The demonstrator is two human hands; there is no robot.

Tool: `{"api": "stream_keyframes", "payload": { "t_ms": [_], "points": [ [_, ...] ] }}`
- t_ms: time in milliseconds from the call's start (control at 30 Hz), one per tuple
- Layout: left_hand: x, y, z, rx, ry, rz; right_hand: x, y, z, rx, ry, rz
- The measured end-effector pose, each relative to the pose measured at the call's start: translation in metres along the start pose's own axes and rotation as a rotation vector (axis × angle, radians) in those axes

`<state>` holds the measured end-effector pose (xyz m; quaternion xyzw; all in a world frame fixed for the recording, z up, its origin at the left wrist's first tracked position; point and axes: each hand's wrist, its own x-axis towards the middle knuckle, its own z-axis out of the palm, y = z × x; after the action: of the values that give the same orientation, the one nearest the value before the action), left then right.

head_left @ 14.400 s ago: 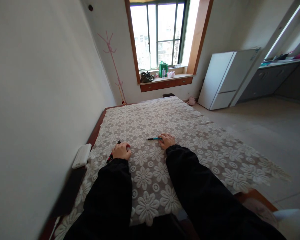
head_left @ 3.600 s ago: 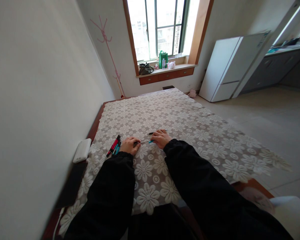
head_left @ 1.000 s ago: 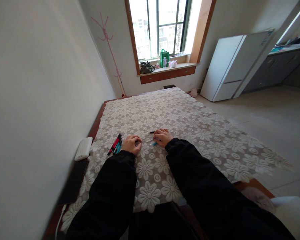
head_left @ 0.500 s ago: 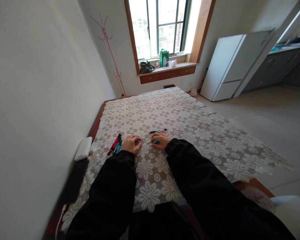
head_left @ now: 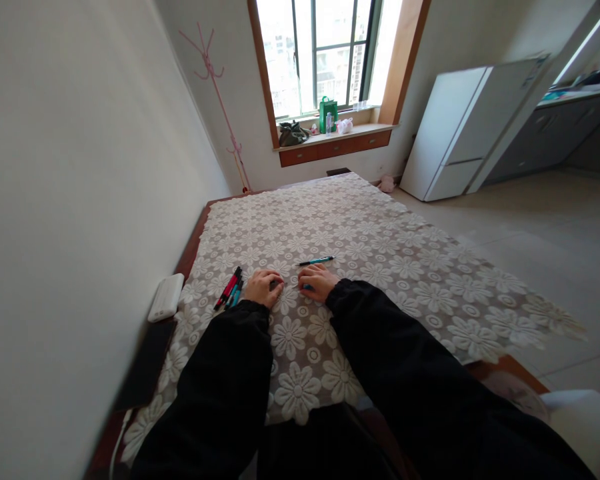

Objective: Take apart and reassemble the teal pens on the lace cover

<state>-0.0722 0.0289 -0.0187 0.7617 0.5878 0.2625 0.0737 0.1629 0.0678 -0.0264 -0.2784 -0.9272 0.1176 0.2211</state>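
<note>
Both my hands rest close together on a table under a white floral lace cloth [head_left: 410, 280]. My left hand [head_left: 263, 288] pinches the dark end of a pen part. My right hand [head_left: 318, 281] is curled over a teal pen piece [head_left: 307, 287], which peeks out under the fingers. Just beyond my right hand lies a separate teal pen [head_left: 316, 261] on the cloth. A small bundle of red, teal and black pens [head_left: 229, 289] lies left of my left hand. Black sleeves cover both arms.
A white power bank [head_left: 165, 298] and a black flat device [head_left: 144, 365] lie along the table's left edge by the wall. A white fridge [head_left: 460, 130] stands at the back right. The windowsill [head_left: 330, 138] holds bags. Tiled floor opens to the right.
My two hands have drawn closer together, and the thin pen part that showed between them half a second ago is now hidden under the fingers. The loose teal pen has not moved.
</note>
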Motion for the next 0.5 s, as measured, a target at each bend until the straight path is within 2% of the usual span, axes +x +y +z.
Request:
{"api": "stream_keyframes", "payload": {
  "t_ms": [267,500],
  "points": [
    [-0.002,0.008,-0.008,-0.013,0.011,-0.005,0.000,0.002,0.001,0.023,-0.008,-0.021],
    [0.000,0.001,-0.002,-0.050,-0.034,0.086,0.001,0.003,0.009,-0.001,-0.003,-0.008]
  ]
}}
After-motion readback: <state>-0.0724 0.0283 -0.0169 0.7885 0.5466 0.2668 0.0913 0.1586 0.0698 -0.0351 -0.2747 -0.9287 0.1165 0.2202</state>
